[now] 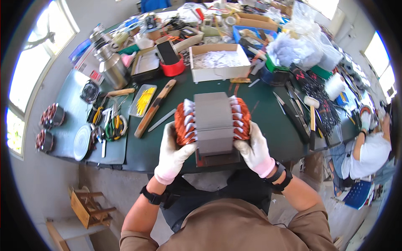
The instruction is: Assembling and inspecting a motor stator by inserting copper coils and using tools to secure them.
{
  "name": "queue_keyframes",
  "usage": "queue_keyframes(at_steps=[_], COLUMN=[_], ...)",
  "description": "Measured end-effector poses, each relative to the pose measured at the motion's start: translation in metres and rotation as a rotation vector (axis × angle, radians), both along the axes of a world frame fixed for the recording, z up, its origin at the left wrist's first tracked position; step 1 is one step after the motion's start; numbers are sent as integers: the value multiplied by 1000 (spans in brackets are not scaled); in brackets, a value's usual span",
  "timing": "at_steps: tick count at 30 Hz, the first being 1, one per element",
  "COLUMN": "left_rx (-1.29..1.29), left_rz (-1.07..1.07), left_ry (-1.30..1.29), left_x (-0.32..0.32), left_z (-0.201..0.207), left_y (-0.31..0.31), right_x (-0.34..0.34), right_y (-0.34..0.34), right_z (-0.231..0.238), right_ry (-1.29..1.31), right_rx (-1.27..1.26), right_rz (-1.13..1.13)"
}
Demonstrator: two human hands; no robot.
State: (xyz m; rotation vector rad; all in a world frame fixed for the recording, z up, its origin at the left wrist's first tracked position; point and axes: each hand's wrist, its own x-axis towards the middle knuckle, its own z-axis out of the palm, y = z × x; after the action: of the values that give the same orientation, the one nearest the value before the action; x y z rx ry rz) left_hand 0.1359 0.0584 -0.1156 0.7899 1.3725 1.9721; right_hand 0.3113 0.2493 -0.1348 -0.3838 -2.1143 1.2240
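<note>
Head view: I am holding a grey laminated-steel core with copper wire coils above the near edge of the dark green surface; the core is serving as landmark. My white-gloved left hand is cupping the coil bundle at its left end, my white-gloved right hand the bundle at its right. Thumbs are showing; most fingers are hiding. A dark reddish-brown block is showing below its near side; I cannot tell whether it is bearing weight.

Risk, my judgement: both hands are gripping wire rather than steel, so hard squeezing could be scuffing strands or creasing the white pointed paper liners. Uneven support could be tipping the core.

Surroundings: a thin grey metal blade is lying just left of the core, a long brown wooden stick farther left. A white cardboard box of paper scraps is standing beyond it, obstructing forward travel. Black-handled metal scissors and a white-headed wooden mallet are lying well right of it.
</note>
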Motion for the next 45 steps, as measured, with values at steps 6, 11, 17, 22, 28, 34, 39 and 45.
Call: queue_keyframes(at_steps=[6, 11, 17, 22, 28, 34, 39, 45], left_rx=[-52, -23, -176, -32, 52, -74, -470, -321], left_rz=[11, -67, -97, -13, -190, -356, -566, -706], left_ry=[74, 41, 37, 146, -52, 66, 334, 1115], left_x=[-8, -15, -20, -19, -26, -69, -151, -112], left_z=[-4, -8, 3, -22, -22, 0, -38, 20], left_y=[-2, 5, -11, -18, -11, -31, -29, 51], right_x=[-2, 0, 4, -4, 0, 14, -13, -42], right_y=[0, 3, 5, -21, -11, 13, 66, 75], right_z=[14, 7, 39, -16, -14, 16, 10, 29], right_ry=[-62, 28, 120, 133, 175, 14, -233, -486], right_rx=[164, 186, 133, 58, 12, -64, -176, -249], right_rz=[58, 46, 164, 5, -53, 194, 200, 313])
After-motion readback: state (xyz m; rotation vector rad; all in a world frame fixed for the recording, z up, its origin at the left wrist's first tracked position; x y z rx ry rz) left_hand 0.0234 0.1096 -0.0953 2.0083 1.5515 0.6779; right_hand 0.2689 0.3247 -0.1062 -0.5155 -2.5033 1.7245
